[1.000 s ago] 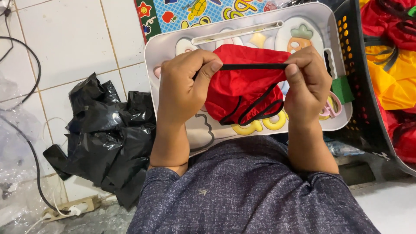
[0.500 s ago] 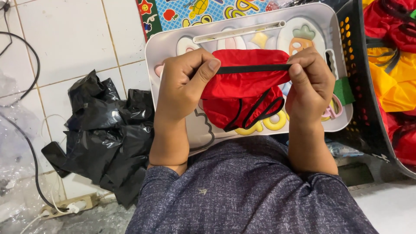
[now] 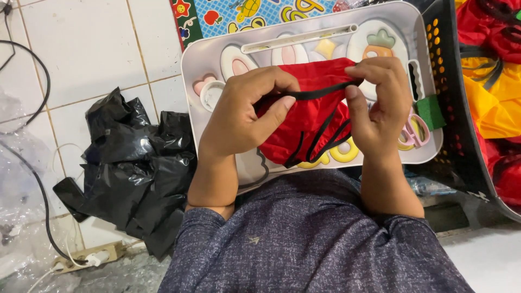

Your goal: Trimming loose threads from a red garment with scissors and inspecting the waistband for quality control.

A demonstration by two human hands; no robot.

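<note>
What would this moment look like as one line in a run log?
left hand: pinching black strap | right hand: pinching strap's other end | red fabric piece: held over grey lap tray | black basket: beside tray

We see pouch (image 3: 309, 116) held between left hand (image 3: 244, 116) and right hand (image 3: 380, 103), above tray (image 3: 217, 54). Crumpled bag (image 3: 135, 168) on floor left of tray; basket (image 3: 461, 108) right, mat (image 3: 260, 11) behind.

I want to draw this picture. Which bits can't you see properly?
Head view:
- Red cloth: partly covered by the left hand and right hand.
- Tray pictures: hidden under cloth and hands.
- Black basket: cut off by the right edge.
- Black cable: runs off the left edge.
</note>
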